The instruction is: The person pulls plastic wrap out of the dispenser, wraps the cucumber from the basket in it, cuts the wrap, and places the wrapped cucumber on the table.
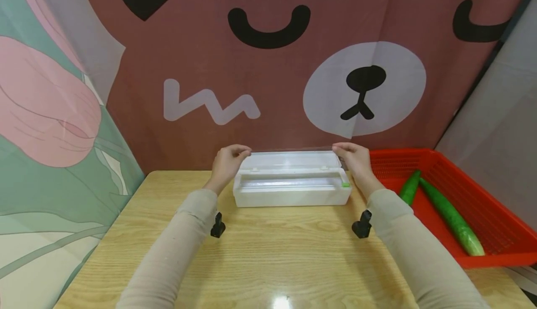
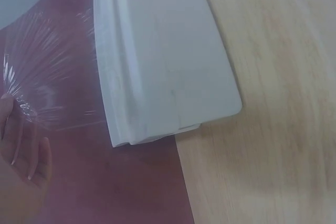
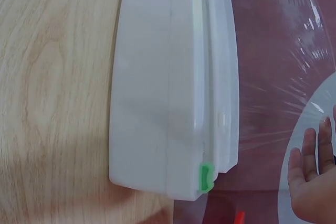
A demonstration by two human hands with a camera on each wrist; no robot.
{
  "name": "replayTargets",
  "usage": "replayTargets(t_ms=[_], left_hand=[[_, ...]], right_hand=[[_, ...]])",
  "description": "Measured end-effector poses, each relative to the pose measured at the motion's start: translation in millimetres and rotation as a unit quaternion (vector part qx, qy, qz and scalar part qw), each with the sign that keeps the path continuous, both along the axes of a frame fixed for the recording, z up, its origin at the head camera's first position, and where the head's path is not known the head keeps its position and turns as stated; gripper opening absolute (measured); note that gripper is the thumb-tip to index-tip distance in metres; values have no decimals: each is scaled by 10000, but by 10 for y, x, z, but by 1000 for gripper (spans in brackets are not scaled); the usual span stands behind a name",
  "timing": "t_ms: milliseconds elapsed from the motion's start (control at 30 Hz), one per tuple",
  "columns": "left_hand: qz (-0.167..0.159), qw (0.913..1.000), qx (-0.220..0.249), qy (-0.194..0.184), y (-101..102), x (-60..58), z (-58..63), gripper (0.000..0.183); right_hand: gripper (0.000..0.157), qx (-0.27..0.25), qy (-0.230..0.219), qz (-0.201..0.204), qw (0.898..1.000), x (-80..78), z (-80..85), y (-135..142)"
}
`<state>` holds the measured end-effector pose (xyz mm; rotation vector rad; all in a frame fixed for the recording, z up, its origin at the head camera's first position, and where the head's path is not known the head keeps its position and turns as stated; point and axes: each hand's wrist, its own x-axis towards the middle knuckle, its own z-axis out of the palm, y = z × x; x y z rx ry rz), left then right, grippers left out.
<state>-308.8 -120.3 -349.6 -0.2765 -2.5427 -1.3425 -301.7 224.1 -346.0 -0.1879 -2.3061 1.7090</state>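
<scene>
The box (image 1: 293,199) is white and sits at the twelve o'clock edge of the tabletop (image 1: 289,253). Its lid (image 1: 289,161) stands back along the twelve o'clock side, and a shiny roll (image 1: 291,183) shows in the trough. A green clip (image 1: 346,184) is at the box's three o'clock end.

At ten o'clock from the box's middle, the left hand (image 1: 226,165) pinches a corner of clear film (image 2: 58,82) between thumb and forefinger. The right hand (image 1: 357,163), at two o'clock, pinches the film's other end; the right wrist view cuts off part of that hand. The film is stretched beyond the lid, with creases fanning out from each grip.

A red basket (image 1: 482,191) lies at three o'clock from the box. In it are two cucumbers (image 1: 455,218), the one at ten o'clock from its mate partly covered by the right sleeve (image 1: 428,243). A bear-print cloth (image 1: 285,132) hangs at twelve o'clock, behind everything.
</scene>
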Motion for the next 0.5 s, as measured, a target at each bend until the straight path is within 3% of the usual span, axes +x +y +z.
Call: replayTargets(t_ms=[233,500], left_hand=[[-92,9997,219,10,-8,-15,68,25],[-79,9999,151,8,-16,-31,140,28]], right_hand=[[35,-36,-75,-23,10000,18,100,-16],[35,48,-177,-38,9998,31,185,-25]])
